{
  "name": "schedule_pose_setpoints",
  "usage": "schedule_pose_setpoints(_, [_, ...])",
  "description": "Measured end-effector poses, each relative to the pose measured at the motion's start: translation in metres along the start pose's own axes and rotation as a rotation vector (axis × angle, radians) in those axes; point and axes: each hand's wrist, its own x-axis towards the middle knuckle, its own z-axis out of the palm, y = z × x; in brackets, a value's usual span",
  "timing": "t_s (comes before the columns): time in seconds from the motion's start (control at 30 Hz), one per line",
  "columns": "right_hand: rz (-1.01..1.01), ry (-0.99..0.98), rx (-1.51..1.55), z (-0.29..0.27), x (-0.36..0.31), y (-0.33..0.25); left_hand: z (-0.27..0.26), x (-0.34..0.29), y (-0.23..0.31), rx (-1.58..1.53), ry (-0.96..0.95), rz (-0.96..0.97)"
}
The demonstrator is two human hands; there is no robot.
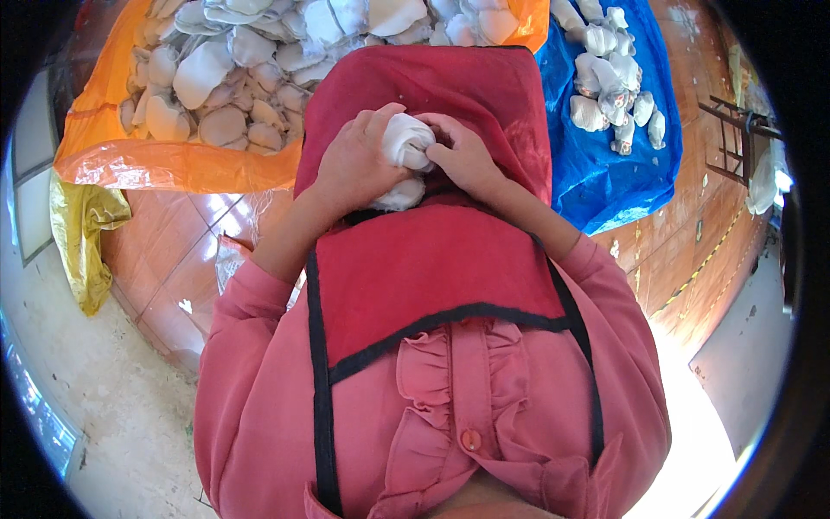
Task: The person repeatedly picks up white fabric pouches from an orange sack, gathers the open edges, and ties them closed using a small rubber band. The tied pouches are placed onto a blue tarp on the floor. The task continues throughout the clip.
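White fabric bundle point(408, 141), wound into a compact ball, sits between the person's two hands, above the dark-red apron point(432, 82). From where I stand, the left hand point(359, 156) is curled around its left side, and the right hand point(469, 157) grips its right side, thumb against the folds. Another white piece point(401, 196) lies just on the near side of it; I can't tell whether the left hand touches that one. Over on the far left, a heap of flat white pieces point(204, 75) lies on an orange sheet point(173, 169). At the far right, knobbly white rolls point(609, 80) rest on a blue sheet point(596, 182), partly clustered together.
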Motion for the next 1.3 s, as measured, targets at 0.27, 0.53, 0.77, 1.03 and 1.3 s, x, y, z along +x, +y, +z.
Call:
schedule_pose_setpoints(0.27, [0.035, 0.137, 0.065, -0.003, 0.003, -0.013, -0.023, -0.004, 0.019, 0.283, 0.135, 0.088])
schedule_pose_setpoints(0.53, [-0.126, 0.201, 0.125, 0.002, 0.006, -0.008, -0.009, -0.001, 0.024, 0.037, 0.092, -0.228])
schedule_pose_setpoints(0.77, [-0.410, 0.176, -0.209, 0.003, 0.005, -0.015, -0.026, 0.027, 0.025, 0.272, -0.129, -0.159])
schedule_pose_setpoints(1.03, [-0.404, -0.019, -0.520, -0.002, -0.003, -0.035, -0.026, 0.035, 0.001, -0.025, -0.145, -0.268])
schedule_pose_setpoints(1.3, [-0.459, -0.117, -0.573, -0.010, -0.004, -0.036, -0.027, 0.020, 0.009, 0.123, 0.028, -0.244])
